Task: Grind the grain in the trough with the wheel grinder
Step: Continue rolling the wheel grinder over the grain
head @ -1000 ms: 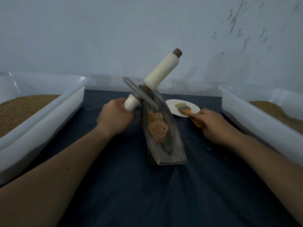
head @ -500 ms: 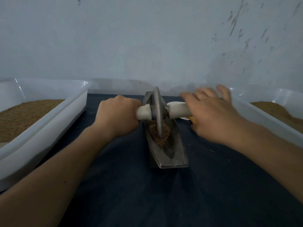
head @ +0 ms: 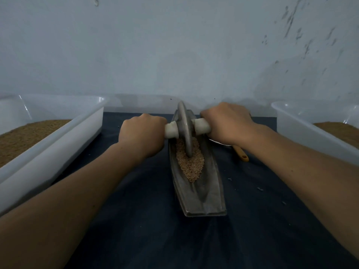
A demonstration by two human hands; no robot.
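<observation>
A long grey boat-shaped trough (head: 210, 199) lies lengthwise on the dark cloth in front of me. A heap of tan grain (head: 191, 166) fills its middle. The wheel grinder (head: 185, 129), a grey disc on a pale cross handle, stands upright in the trough with its rim in the far part of the grain. My left hand (head: 142, 133) grips the left handle stub. My right hand (head: 226, 123) grips the right stub, fingers curled over it.
A white plastic tub (head: 64, 136) holding brown grain stands at the left, and another white tub (head: 303, 131) at the right. An orange-handled brush (head: 240, 153) and a white plate lie behind my right wrist. A blue-grey wall rises close behind.
The grinder came down from a tilt to upright in the trough. My right hand left the brush and took hold of the right handle. The wheel now sits in the grain.
</observation>
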